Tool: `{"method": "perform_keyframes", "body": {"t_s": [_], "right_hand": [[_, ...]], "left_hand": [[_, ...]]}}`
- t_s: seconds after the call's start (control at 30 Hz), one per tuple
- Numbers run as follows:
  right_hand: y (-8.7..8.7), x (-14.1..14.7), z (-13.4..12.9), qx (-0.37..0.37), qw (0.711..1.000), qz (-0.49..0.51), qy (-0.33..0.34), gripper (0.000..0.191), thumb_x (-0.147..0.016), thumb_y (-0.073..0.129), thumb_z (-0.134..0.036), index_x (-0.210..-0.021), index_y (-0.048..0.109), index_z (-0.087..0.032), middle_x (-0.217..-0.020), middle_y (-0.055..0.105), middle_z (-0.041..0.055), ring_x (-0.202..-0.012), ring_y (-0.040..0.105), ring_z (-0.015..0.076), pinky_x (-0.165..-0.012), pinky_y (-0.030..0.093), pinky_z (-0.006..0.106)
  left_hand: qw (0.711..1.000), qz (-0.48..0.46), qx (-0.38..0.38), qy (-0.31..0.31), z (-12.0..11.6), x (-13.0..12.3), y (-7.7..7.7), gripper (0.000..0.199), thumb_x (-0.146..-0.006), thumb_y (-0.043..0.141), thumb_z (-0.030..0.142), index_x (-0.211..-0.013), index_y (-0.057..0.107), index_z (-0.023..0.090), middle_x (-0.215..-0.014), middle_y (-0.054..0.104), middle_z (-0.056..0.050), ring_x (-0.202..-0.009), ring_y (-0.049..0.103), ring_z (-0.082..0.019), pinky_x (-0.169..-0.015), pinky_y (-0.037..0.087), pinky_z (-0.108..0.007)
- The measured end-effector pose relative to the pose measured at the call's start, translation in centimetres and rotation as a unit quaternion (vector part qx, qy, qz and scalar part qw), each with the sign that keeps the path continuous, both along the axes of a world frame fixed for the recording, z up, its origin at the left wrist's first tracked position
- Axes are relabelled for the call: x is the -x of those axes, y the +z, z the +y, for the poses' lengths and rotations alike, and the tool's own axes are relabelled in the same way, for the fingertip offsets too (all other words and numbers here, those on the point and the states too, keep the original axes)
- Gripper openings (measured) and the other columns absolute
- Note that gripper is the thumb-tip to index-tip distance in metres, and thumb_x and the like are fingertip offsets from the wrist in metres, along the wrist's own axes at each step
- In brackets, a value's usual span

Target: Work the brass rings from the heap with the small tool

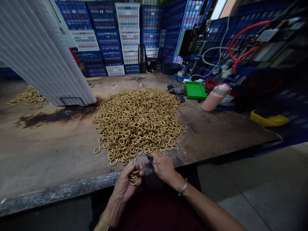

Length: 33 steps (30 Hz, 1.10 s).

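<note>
A wide heap of brass-coloured rings point(139, 118) lies on the worktable point(72, 154), with a few loose ones around its border. My left hand point(126, 183), at the table's front edge, is closed around several brass rings point(134, 176) stacked in its fingers. To the right of it, my right hand point(165, 168) grips a small knife point(150, 158) whose dark blade points left toward the heap. The knife's handle is mostly hidden in the fingers. The two hands are apart, just in front of the heap's near side.
A white corrugated panel point(55, 57) leans at the left in a wire stand, with a smaller ring pile point(30, 97) beyond it. On the right stand a green tray point(195, 90), a pink bottle point(215, 98) and a yellow scoop-like container point(269, 119). Stacked crates point(107, 38) line the back.
</note>
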State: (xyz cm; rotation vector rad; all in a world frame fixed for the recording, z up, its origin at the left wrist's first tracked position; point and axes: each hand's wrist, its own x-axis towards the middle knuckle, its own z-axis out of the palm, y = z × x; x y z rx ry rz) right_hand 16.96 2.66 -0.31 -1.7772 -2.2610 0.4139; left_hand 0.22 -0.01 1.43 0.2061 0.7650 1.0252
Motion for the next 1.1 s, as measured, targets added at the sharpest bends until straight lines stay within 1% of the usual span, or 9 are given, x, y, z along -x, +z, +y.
{"method": "perform_keyframes", "body": {"t_s": [0.13, 0.3, 0.53, 0.7, 0.87, 0.93, 1.0, 1.07, 1.1], "right_hand": [[0.2, -0.1, 0.3, -0.015, 1.000, 0.002, 0.000, 0.012, -0.078, 0.044, -0.015, -0.085, 0.053, -0.019, -0.081, 0.064, 0.0030, -0.071, 0.056, 0.0157, -0.058, 0.027, 0.025], [-0.1, -0.4, 0.3, -0.035, 0.999, 0.028, -0.022, 0.012, -0.081, 0.043, -0.017, -0.089, 0.051, -0.019, -0.079, 0.064, 0.0028, -0.067, 0.056, 0.0145, -0.057, 0.027, 0.024], [0.8, 0.3, 0.1, 0.010, 0.998, -0.024, -0.051, 0.016, -0.083, 0.047, -0.029, -0.095, 0.050, -0.020, -0.088, 0.063, 0.0045, -0.073, 0.058, 0.0167, -0.060, 0.029, 0.025], [0.9, 0.4, 0.2, 0.028, 0.998, -0.039, -0.037, 0.015, -0.082, 0.045, -0.024, -0.095, 0.051, -0.021, -0.094, 0.061, 0.0046, -0.081, 0.056, 0.0167, -0.063, 0.030, 0.025], [0.3, 0.1, 0.1, 0.001, 0.999, -0.024, -0.028, 0.017, -0.079, 0.042, -0.015, -0.091, 0.053, -0.020, -0.091, 0.059, 0.0052, -0.077, 0.053, 0.0159, -0.063, 0.030, 0.025], [0.4, 0.0, 0.3, 0.002, 0.999, 0.030, -0.025, 0.014, -0.078, 0.042, -0.014, -0.086, 0.053, -0.019, -0.085, 0.059, 0.0044, -0.072, 0.051, 0.0146, -0.061, 0.030, 0.025], [1.0, -0.1, 0.6, 0.035, 0.989, 0.140, -0.027, 0.008, -0.077, 0.044, -0.016, -0.076, 0.052, -0.018, -0.072, 0.055, 0.0017, -0.065, 0.048, 0.0123, -0.058, 0.030, 0.023], [1.8, 0.0, 0.8, 0.123, 0.944, 0.302, -0.046, 0.010, -0.077, 0.047, -0.021, -0.068, 0.048, -0.018, -0.059, 0.046, -0.0029, -0.053, 0.041, 0.0089, -0.052, 0.029, 0.022], [2.1, 0.1, 0.9, 0.184, 0.900, 0.391, -0.058, 0.013, -0.077, 0.048, -0.026, -0.067, 0.046, -0.018, -0.055, 0.040, -0.0054, -0.047, 0.036, 0.0071, -0.047, 0.027, 0.021]], "left_hand": [[0.996, 0.072, -0.046, 0.004, 0.2, -0.6, 0.1, 0.022, -0.067, 0.069, 0.028, -0.070, 0.052, 0.014, -0.070, 0.055, -0.002, -0.058, 0.052, -0.009, -0.038, 0.033, -0.014], [0.980, 0.177, -0.091, 0.004, 0.5, -1.1, 0.2, 0.026, -0.070, 0.065, 0.037, -0.074, 0.052, 0.015, -0.065, 0.051, 0.002, -0.049, 0.046, -0.006, -0.035, 0.029, -0.014], [0.975, 0.208, -0.075, -0.001, 0.4, -1.1, 0.1, 0.030, -0.072, 0.060, 0.044, -0.080, 0.052, 0.016, -0.060, 0.044, 0.006, -0.040, 0.035, -0.002, -0.034, 0.018, -0.013], [0.976, 0.203, -0.074, -0.007, 0.6, -1.1, 0.0, 0.031, -0.071, 0.060, 0.044, -0.079, 0.051, 0.016, -0.058, 0.041, 0.007, -0.038, 0.032, -0.001, -0.033, 0.016, -0.013], [0.975, 0.210, -0.073, -0.025, 0.7, -1.4, 0.1, 0.030, -0.070, 0.059, 0.044, -0.079, 0.050, 0.016, -0.057, 0.041, 0.007, -0.038, 0.032, -0.002, -0.034, 0.016, -0.014], [0.965, 0.247, -0.088, -0.029, 0.7, -1.6, 0.2, 0.029, -0.072, 0.057, 0.044, -0.081, 0.051, 0.017, -0.058, 0.043, 0.007, -0.038, 0.033, -0.003, -0.035, 0.018, -0.015], [0.941, 0.315, -0.125, -0.023, 0.6, -1.9, 0.1, 0.026, -0.074, 0.054, 0.041, -0.086, 0.053, 0.017, -0.057, 0.044, 0.006, -0.040, 0.034, -0.005, -0.036, 0.022, -0.016], [0.896, 0.399, -0.193, -0.002, 0.6, -2.1, -0.1, 0.023, -0.076, 0.053, 0.035, -0.091, 0.055, 0.017, -0.056, 0.044, 0.006, -0.043, 0.037, -0.006, -0.041, 0.029, -0.018], [0.868, 0.438, -0.235, 0.013, 0.6, -2.2, -0.2, 0.022, -0.076, 0.052, 0.031, -0.093, 0.057, 0.017, -0.057, 0.046, 0.005, -0.046, 0.039, -0.007, -0.045, 0.032, -0.019]]}}
